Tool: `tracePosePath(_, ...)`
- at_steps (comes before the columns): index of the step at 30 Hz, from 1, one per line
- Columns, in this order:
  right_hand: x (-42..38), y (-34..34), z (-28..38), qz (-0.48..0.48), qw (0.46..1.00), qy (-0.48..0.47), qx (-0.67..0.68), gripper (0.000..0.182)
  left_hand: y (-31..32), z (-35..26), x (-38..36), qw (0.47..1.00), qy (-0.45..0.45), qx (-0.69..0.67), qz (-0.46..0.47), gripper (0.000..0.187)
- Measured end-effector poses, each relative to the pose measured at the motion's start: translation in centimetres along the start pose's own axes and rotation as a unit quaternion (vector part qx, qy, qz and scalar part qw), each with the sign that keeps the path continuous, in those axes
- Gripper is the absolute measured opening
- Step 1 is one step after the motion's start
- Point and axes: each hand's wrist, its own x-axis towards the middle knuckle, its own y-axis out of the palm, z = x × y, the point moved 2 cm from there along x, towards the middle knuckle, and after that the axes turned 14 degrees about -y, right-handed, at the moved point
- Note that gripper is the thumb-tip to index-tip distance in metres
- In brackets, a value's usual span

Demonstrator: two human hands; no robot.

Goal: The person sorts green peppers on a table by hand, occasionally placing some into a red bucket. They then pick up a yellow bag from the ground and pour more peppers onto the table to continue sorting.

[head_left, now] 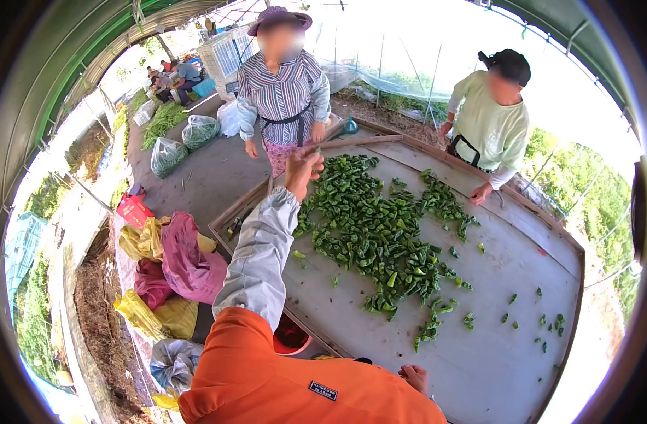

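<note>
We locate the green peppers [373, 230] on the grey table [507, 275], loose in one main pile. The pile's long axis runs from the far end, near our left hand [304, 173], toward the near side and slightly right; individual peppers point in mixed directions. We observe short, glossy, crinkled pods, mostly dark green, a few paler, with stragglers at right. We note our left hand raised, fingers curled; a small item appears at its fingertips, but we cannot tell what. Our right hand [414, 378] is at the near side, partly hidden by the orange garment [302, 385]; we cannot tell its grip. Our grey sleeve [256, 254] blocks part of the table's left edge. We see a pink sack [189, 258] left of it and a co-worker's hand [481, 193] near the peppers.
</note>
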Motion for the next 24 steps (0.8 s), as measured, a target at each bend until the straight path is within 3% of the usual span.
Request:
tracePosePath(6,-0.1,-0.4,-0.5,-0.031,1.0,0.001,0.0,0.022,3.7,16.2,-7.4,0.976,-0.187,0.016,0.107,0.016)
tracePosePath(12,0.1,-0.1,-0.3,-0.027,1.0,0.008,0.001,0.023,3.9,32.3,-20.0,0.902,-0.393,0.034,0.178,0.012)
tracePosePath(17,0.3,0.7,1.2,-0.001,0.998,0.003,-0.06,0.025,2.8,35.9,-26.2,0.882,-0.423,0.058,0.199,0.017)
tracePosePath(21,1.9,0.4,-0.5,0.019,0.998,0.004,-0.052,0.026,1.9,34.8,-26.1,0.889,-0.413,0.068,0.187,0.02)
tracePosePath(24,2.3,0.0,-0.8,0.023,0.999,-0.002,-0.043,0.026,1.6,32.9,-25.3,0.907,-0.395,0.065,0.128,0.016)
